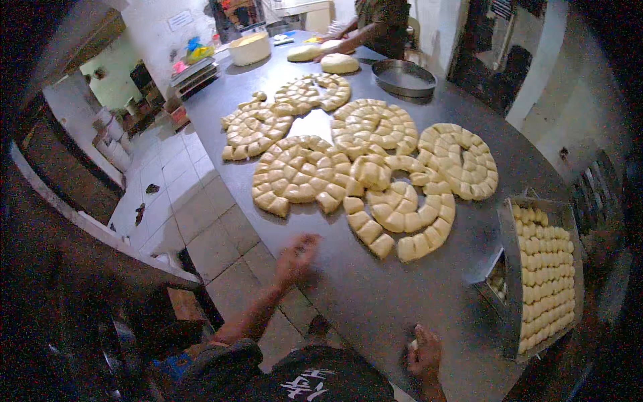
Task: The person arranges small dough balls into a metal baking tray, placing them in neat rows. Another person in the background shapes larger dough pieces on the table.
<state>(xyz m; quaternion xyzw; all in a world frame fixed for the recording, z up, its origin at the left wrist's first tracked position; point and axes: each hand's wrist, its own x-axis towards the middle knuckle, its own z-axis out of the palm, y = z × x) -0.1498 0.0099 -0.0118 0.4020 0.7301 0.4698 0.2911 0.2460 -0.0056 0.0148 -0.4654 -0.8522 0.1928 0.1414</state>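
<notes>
My left hand (300,257) hovers near the table's left edge, blurred, its fingers curled; whether anything is inside cannot be made out. Close to my body, my right hand (426,350) is curled low at the steel tabletop (361,286), with a small pale piece of dough (413,345) showing at its fingers. Ahead lie several flat spirals of dough cut into chunks. Nearest is a partly unwound coil (427,213), with a rounder coil (301,173) to its left. Others include a coil (374,125) behind and a coil (459,161) to the right.
A metal tray (510,281) with rows of dough balls (547,286) stands at the right edge. Farther off are a round pan (404,80), a white tub (249,49), large dough lumps (340,63) and stacked trays (195,75). Another person (384,25) handles dough at the far end.
</notes>
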